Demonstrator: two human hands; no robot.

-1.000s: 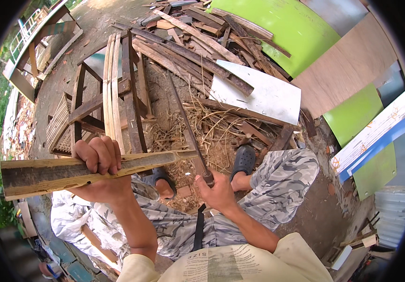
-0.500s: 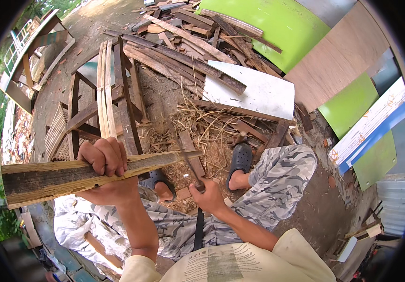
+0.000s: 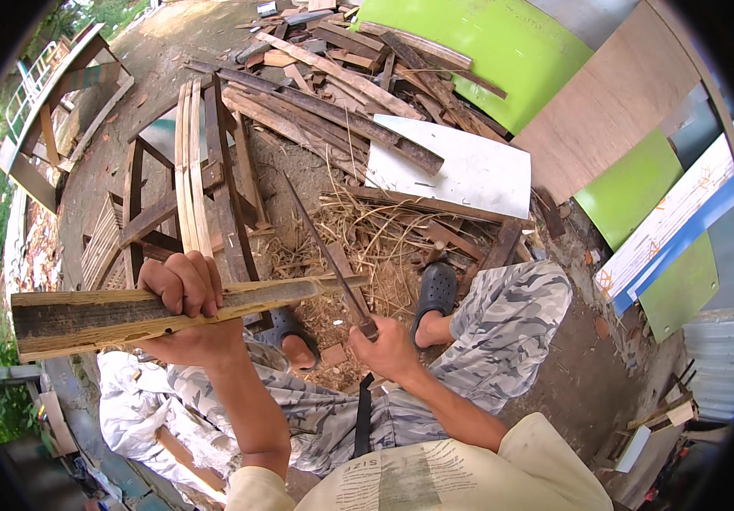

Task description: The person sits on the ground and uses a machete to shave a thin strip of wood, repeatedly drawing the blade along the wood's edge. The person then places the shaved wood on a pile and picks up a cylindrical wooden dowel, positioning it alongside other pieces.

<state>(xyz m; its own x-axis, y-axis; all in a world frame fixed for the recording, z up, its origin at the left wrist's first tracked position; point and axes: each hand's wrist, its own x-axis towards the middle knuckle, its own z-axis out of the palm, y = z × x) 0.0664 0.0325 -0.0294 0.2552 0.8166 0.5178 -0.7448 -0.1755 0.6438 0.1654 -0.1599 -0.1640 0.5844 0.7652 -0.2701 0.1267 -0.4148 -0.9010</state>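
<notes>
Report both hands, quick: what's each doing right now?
Left hand: closed around the tapered wooden piece.
Right hand: closed on the handle of a long, thin-bladed tool.

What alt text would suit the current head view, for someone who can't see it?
A person's left hand grips a wooden piece held sideways, while the right hand holds a long, thin blade by its handle, crossing the piece's narrower end in view. Beyond the dark clogs lie straw-like scraps, a white panel and a lumber pile.
</notes>
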